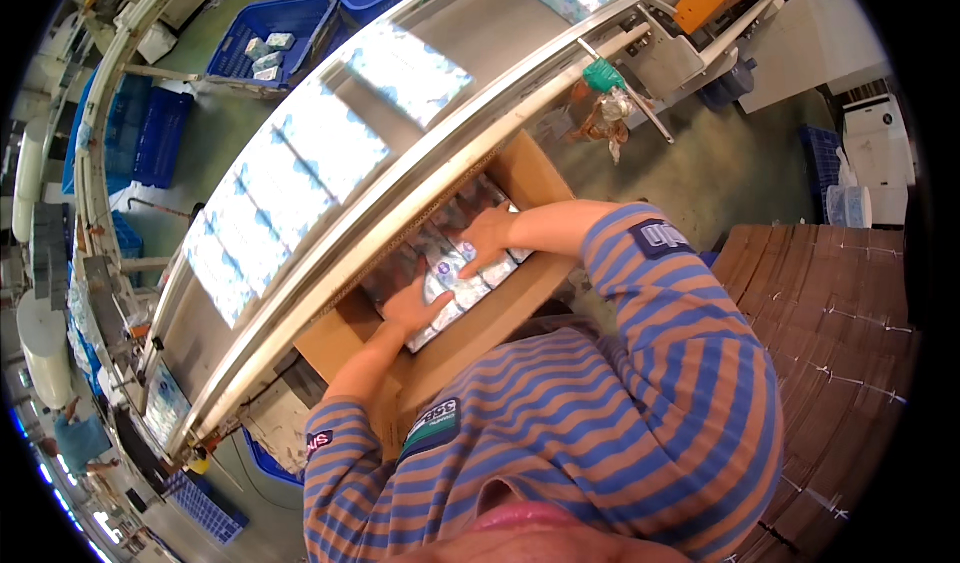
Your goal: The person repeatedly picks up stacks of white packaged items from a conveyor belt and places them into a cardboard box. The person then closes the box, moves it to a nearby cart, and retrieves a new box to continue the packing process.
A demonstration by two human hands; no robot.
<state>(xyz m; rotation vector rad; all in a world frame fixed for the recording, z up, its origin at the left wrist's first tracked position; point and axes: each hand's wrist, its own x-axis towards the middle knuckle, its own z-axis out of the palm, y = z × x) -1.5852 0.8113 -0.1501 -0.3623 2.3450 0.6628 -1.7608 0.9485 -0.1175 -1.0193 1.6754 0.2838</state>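
An open cardboard box (500,315) stands right in front of me, against the near side of the conveyor. Inside it lie white plastic-wrapped packs (470,291) with blue and purple print, set close together in rows. My left hand (413,301) rests on the packs at the left of the box, fingers spread. Farther right, my right hand (487,238) lies on them too, its fingers apart and pointing left. Neither hand is wrapped around a pack. My hands and forearms cover part of the packs.
Several white-and-blue wrapped packs (322,148) lie on the curved conveyor (450,25) beyond the box. A blue crate (232,51) holding small packs stands behind it. Bundled flat cardboard (790,298) is stacked at right. A rod with green tape (602,75) juts out nearby.
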